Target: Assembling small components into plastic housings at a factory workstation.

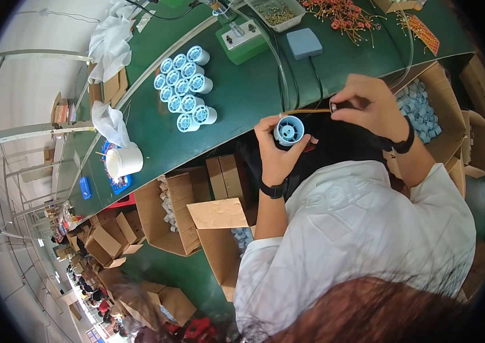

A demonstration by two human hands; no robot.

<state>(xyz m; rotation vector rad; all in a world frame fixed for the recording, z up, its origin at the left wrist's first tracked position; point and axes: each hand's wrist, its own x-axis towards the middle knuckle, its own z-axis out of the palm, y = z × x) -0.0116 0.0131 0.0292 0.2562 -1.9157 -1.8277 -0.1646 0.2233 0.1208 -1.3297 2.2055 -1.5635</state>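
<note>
Just over the bench's near edge, the left hand is curled round one light-blue cylinder, its spoked open end facing up. The right hand is closed in a pinch on the end of one yellowish wire; the small piece between its fingertips is too small to tell. This wire stretches across to the left fingertips at the cylinder's rim. One dark band circles each wrist.

Beyond them spreads the green bench, bearing thirteen more blue cylinders in a close group, most with their spoked ends showing. One grey-blue box with a cable sits near one green machine, and past these are one clear tray of small metal pieces and a heap of red wires, too tangled to count. One white tub stands toward the bench's far left.

Beside the person, one open carton holds many light-blue parts. More cartons stand on the green floor, and other people appear small in the distance.
</note>
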